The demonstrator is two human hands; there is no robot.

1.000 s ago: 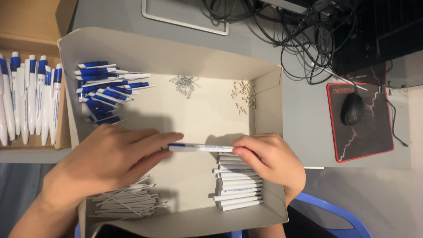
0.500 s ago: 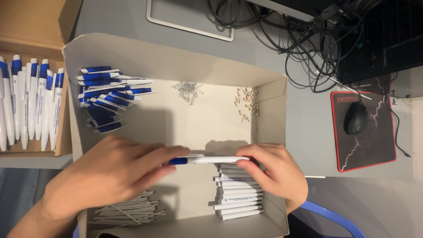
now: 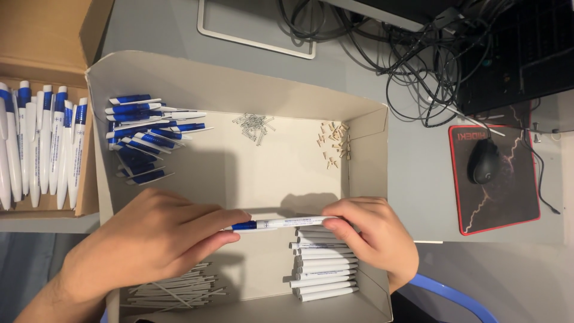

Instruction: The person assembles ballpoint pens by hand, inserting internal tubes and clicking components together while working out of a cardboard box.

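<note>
I hold one blue and white pen level between both hands, over a shallow cardboard tray. My left hand pinches its blue end. My right hand grips the white barrel end. Right under that hand lies a stack of white pen barrels. A bundle of thin white refills sits in the tray's near left corner, partly hidden by my left hand. Blue pen parts are heaped at the far left of the tray.
Small metal springs and tiny tan pieces lie at the tray's far side. A cardboard box at left holds several finished pens. To the right are a black mouse on a red-edged pad and tangled cables.
The pen's blue and white parts have come together between my hands. Both hands sit a little lower in the tray, and the view has shifted slightly.
</note>
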